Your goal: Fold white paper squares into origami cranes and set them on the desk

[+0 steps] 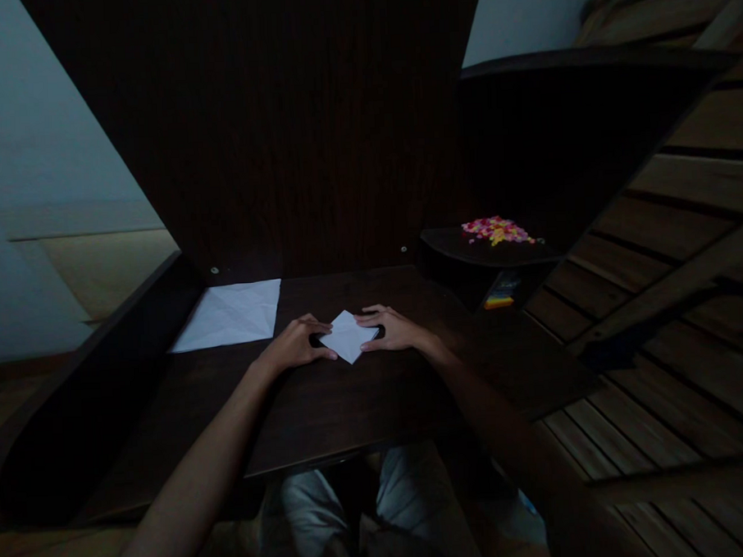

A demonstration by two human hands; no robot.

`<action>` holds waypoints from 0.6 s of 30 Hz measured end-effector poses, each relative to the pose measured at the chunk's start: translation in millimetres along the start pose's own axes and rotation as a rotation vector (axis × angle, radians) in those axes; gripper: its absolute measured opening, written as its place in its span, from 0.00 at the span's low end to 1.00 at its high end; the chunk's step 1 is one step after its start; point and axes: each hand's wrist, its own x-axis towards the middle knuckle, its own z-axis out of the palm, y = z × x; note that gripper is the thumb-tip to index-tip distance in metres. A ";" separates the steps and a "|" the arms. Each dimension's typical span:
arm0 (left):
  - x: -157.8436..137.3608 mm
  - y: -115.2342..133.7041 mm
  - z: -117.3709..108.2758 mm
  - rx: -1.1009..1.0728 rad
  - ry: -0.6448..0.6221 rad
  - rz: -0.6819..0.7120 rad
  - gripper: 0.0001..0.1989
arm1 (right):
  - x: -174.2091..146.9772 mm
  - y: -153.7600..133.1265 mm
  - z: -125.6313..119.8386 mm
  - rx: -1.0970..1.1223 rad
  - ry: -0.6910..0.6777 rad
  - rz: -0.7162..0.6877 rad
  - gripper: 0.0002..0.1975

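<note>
A small white sheet of paper [349, 338], folded into a diamond shape, lies on the dark desk in front of me, one corner pointing towards me. At its left corner is my left hand [299, 344], thumb below and fingers above, gripping the edge. My right hand [391, 328] grips the right corner in the same way, its fingertips resting on the paper. Both palms stay low, close to the desktop. Between the hands the paper's top face is fully visible; its underside is hidden.
Larger creased white paper [234, 313] lies at the desk's back left. On a small corner shelf [449, 241] to the right sits a pile of pink and yellow bits [497, 229]. A yellow-edged item [499, 302] is beneath it. A dark panel [280, 151] rises behind the desk.
</note>
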 end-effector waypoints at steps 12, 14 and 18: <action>-0.3 -3.6 -3.8 -0.075 0.028 -0.037 0.14 | -1.0 -2.8 -1.4 -0.012 -0.014 -0.028 0.32; -0.6 -3.3 -4.1 -0.050 0.021 -0.023 0.14 | -1.2 -3.4 -1.5 -0.032 -0.024 -0.027 0.31; -1.5 -1.8 -2.4 0.043 0.032 0.007 0.14 | -0.6 -4.0 -0.1 -0.077 -0.025 -0.021 0.27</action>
